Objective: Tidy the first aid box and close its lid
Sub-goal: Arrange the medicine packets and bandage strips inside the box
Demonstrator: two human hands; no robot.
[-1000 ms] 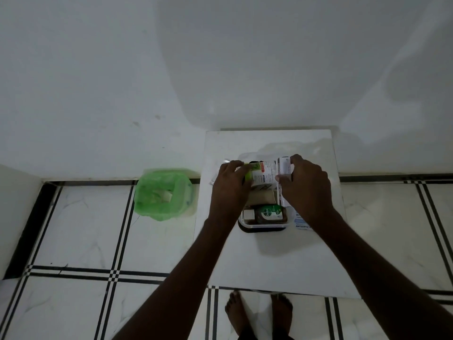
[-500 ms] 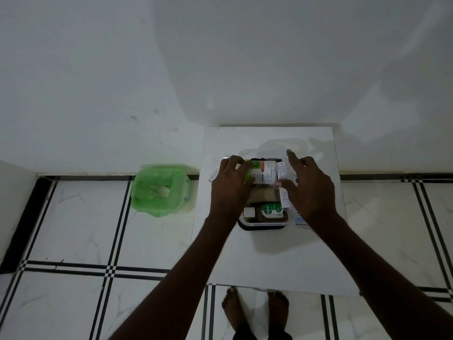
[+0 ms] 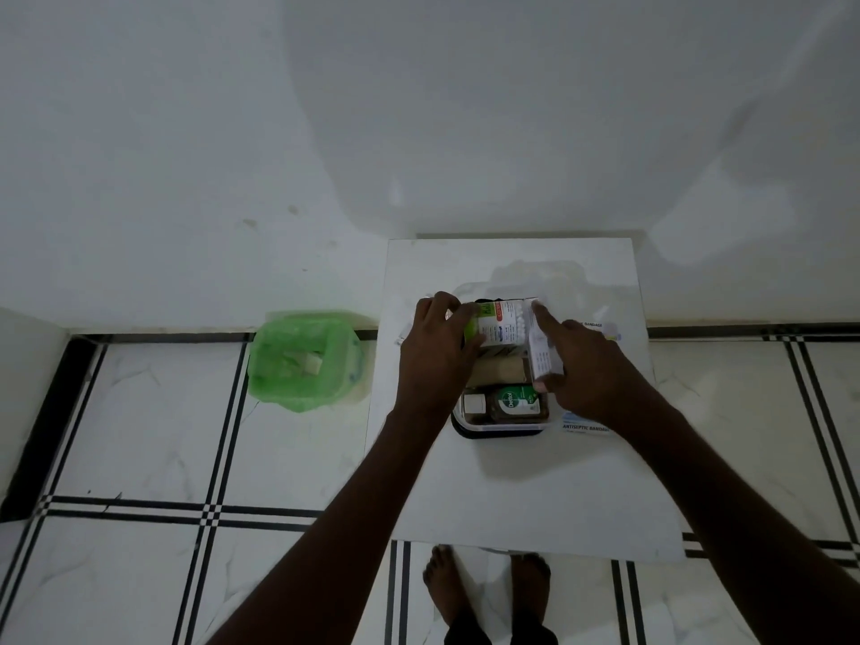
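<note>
The first aid box [image 3: 498,431], a small dark-rimmed container, sits in the middle of a white table [image 3: 521,495]. A brown Dettol bottle [image 3: 509,403] lies at its near end and a beige roll [image 3: 500,366] lies behind it. My left hand [image 3: 435,358] grips the green end of a cotton bud pack [image 3: 502,324] over the box's far end. My right hand [image 3: 588,367] holds a white carton [image 3: 542,353] upright along the box's right side, index finger stretched over its top. No lid is distinguishable.
Flat bandage packets [image 3: 584,428] lie on the table under my right wrist and further back [image 3: 600,327]. A bin lined with a green bag [image 3: 305,360] stands on the floor left of the table. My bare feet [image 3: 488,588] show under the table's near edge.
My right hand has shifted from the cotton bud pack's right edge to a white carton, now standing along the box's right side. My left hand stays on the pack.
</note>
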